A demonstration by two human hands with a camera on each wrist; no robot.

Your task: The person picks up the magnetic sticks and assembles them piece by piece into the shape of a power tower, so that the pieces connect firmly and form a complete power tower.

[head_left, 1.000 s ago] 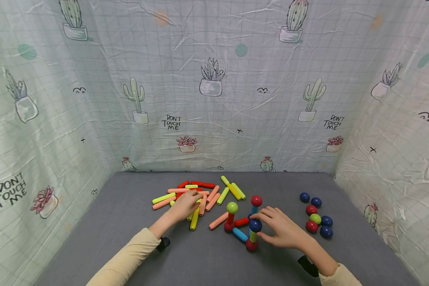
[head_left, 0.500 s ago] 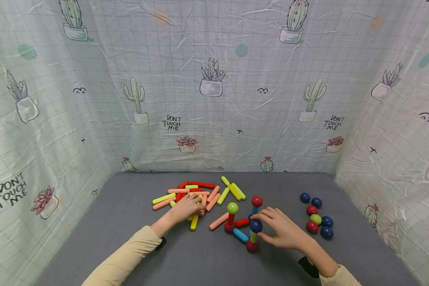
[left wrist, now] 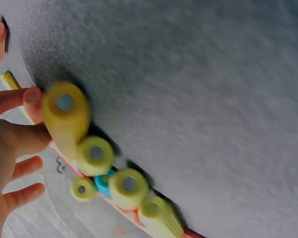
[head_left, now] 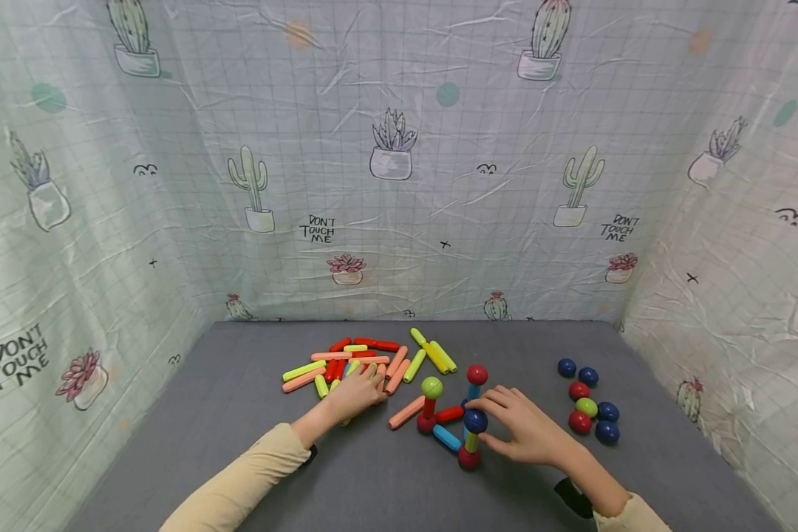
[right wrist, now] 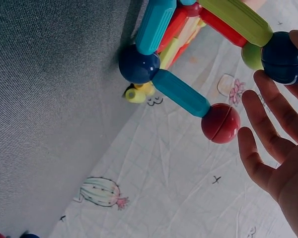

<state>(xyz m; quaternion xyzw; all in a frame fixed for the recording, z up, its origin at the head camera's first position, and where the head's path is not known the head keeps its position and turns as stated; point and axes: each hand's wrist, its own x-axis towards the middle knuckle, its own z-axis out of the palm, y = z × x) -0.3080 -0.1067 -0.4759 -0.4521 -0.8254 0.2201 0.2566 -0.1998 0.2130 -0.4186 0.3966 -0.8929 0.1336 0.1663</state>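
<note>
Grey table [head_left: 386, 488] nearest. R hand [head_left: 522, 428] pinches a blue ball [head_left: 475, 420], thumb & fingers about the ball's width apart; ball tops an upright green rod [head_left: 471, 442] at the near corner of a ball-&-rod frame [head_left: 447, 437]. L hand [head_left: 354, 393] is over a rod pile [head_left: 332, 369], index touching a pink rod [left wrist: 32, 103] beside a yellow rod [left wrist: 65, 119]; can't tell if it grips. Farther R: 7 loose balls [head_left: 586, 407], 4 blue, 2 red, 1 green. Behind: cactus-print cloth [head_left: 399, 236].

The cream-sleeved left forearm [head_left: 242, 473] slants inward, its left hand [head_left: 355, 393] back upward. The right forearm [head_left: 598, 480] angles in oppositely, its right hand [head_left: 524, 428] gently curved, thumb apart.
</note>
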